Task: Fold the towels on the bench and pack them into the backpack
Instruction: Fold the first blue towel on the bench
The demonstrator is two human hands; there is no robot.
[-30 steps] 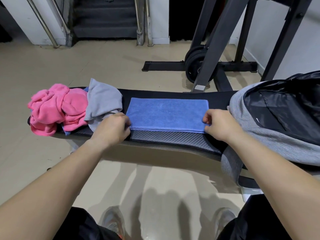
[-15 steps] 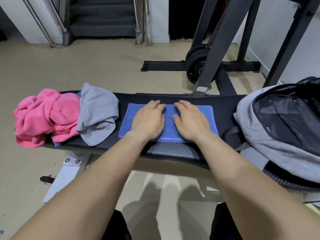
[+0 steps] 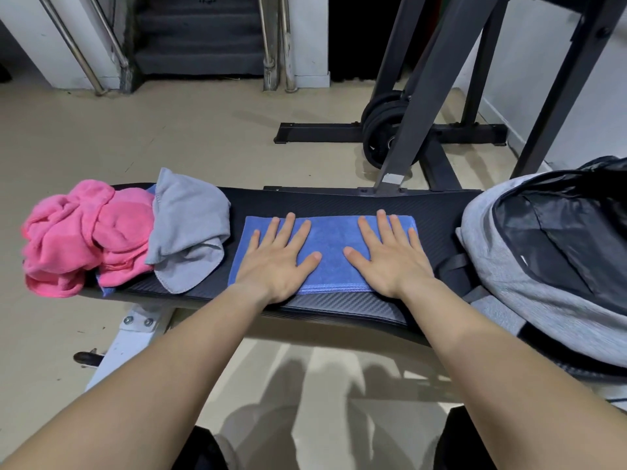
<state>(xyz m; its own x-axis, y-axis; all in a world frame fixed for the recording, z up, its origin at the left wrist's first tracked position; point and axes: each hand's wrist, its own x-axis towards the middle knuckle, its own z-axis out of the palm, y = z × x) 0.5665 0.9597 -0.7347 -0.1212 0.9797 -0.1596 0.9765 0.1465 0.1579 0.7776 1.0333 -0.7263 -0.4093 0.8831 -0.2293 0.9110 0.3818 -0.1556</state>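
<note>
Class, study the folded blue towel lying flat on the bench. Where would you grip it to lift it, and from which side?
Probably its two short ends, from left and right, pinching all layers: the blue towel lies flat, and its near edge shows stacked hems that could separate.

Beige floor (image 3: 169, 137), dark staircase (image 3: 200, 35), steel handrails (image 3: 271, 45), black rack (image 3: 427, 96), weight plates (image 3: 380, 130).
</note>
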